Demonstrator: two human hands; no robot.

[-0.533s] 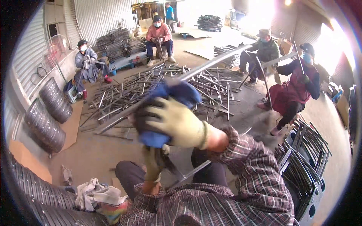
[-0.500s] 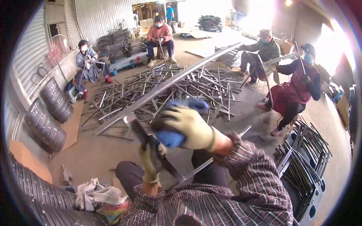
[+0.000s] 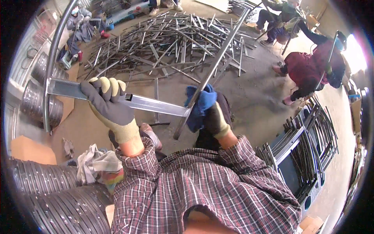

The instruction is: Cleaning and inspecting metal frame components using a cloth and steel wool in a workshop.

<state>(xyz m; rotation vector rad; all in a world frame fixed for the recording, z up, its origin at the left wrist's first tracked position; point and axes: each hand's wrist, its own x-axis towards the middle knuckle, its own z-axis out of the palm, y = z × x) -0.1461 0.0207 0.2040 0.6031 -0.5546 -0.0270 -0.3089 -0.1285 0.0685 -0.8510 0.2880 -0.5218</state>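
An H-shaped metal frame (image 3: 157, 106) is held up before me, a flat crossbar joining two long tubes. My left hand (image 3: 111, 103), in a grey and cream glove, is closed round the crossbar near the left tube (image 3: 52, 58). Bunched in my gloved right hand (image 3: 216, 120) is a blue cloth (image 3: 207, 98). The cloth presses against the right tube (image 3: 218, 58) where the crossbar meets it. Some of the right fingers are hidden behind the cloth.
Beyond my knees lies a broad heap of similar frames (image 3: 183, 50). A stack of frames (image 3: 302, 160) stands to the right. Bundled dark tubes (image 3: 70, 210) and a pale rag (image 3: 97, 163) are at lower left. Co-workers sit around the heap, one in a maroon apron (image 3: 306, 70).
My view has tilted down. The frame has turned, so both tubes and the crossbar show. My left hand has moved left, and my right hand with the cloth has moved right to the other tube.
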